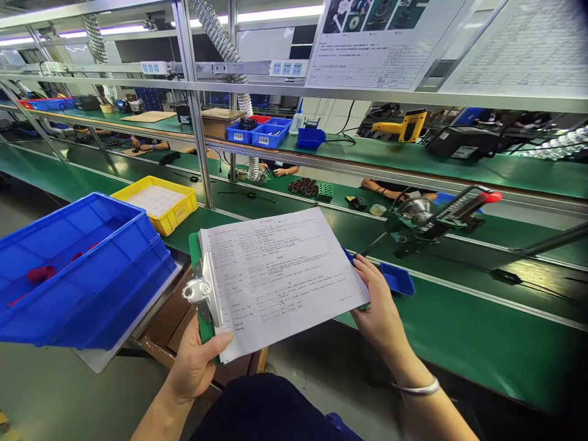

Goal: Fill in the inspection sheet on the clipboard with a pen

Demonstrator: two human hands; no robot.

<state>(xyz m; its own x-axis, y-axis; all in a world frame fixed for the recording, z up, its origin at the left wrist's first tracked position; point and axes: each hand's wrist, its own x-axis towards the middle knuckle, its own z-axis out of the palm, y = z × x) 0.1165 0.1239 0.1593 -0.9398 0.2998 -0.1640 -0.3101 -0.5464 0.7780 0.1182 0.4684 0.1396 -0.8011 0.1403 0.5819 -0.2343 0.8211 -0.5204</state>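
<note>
A green clipboard [195, 252] with printed sheets [285, 275] under its metal clip [203, 290] is held up in front of me, above the bench's near edge. My left hand [196, 355] grips its lower left corner, the thumb lying on the paper just below the clip. At the right edge, my right hand [377, 306] has its fingers closed around the board and sheets, with some fingertips hidden beneath. A silver bangle [420, 387] circles the right wrist. The print is too small to read.
Stacked blue bins [87, 269] with red pieces stand at left, beside a yellow tray [160, 205]. A hand-operated press-like device [427, 217] and a small blue bin [397, 279] are at right. Beyond the shelf frame, co-workers' hands [285, 169] rest over the far bench.
</note>
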